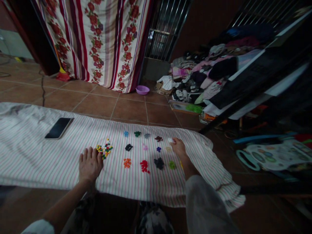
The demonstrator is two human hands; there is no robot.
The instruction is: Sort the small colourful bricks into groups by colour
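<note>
Small bead-like pieces lie on a striped cloth, grouped largely by colour. The mixed pile, with yellow, green, red and white pieces, lies just beside the left hand, which rests palm down with its fingers slightly spread. The right hand reaches to the white pieces at the right end of the far row, beyond the brown pile; its fingers bend together there, but whether they pinch a piece cannot be told. Nearer its wrist are the beige pile and the lime-green pile. The step in hand appears to be setting or adjusting white pieces in their own group. The next move calls for a clean fingertip release and a lift clear of the neighbouring piles.
</note>
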